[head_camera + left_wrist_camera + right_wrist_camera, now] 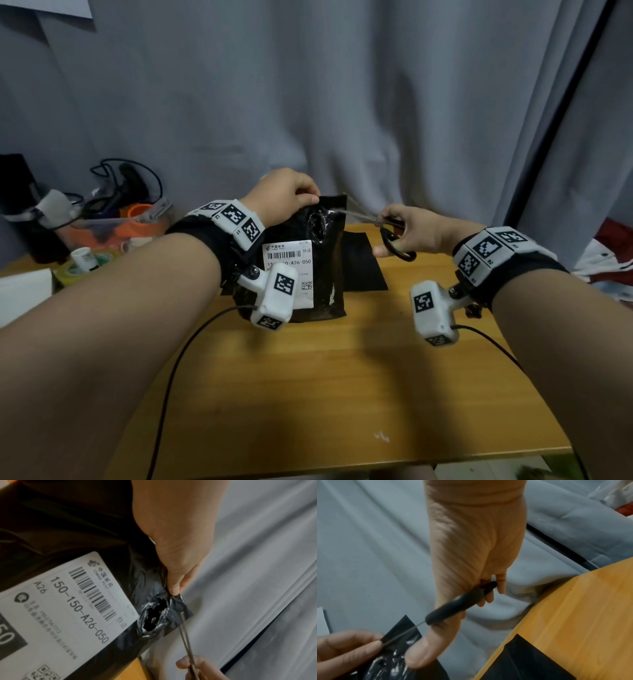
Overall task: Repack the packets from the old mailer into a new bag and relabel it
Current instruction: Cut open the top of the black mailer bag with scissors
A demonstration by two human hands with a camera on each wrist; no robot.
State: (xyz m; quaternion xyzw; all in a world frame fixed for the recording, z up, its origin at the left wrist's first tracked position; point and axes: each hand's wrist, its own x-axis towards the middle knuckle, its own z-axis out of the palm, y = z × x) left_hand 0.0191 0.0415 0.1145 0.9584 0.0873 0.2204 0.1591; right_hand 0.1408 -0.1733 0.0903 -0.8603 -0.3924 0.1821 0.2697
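The old black mailer [322,260] stands upright on the wooden table [342,377], with a white shipping label [287,260] on its front and a torn hole [153,616] near its top. My left hand [284,198] pinches the mailer's top left corner [173,595]. My right hand [411,229] grips black-handled scissors [394,236]; their blades [186,632] reach into the mailer's top edge from the right. Behind the mailer a flat black bag [363,263] lies on the table. The packets inside are hidden.
At the left, a clear bin [113,219] holds orange items and cables, with tape rolls [85,263] in front of it. A grey curtain [342,102] hangs behind the table. Red and white cloth [613,253] lies at the right.
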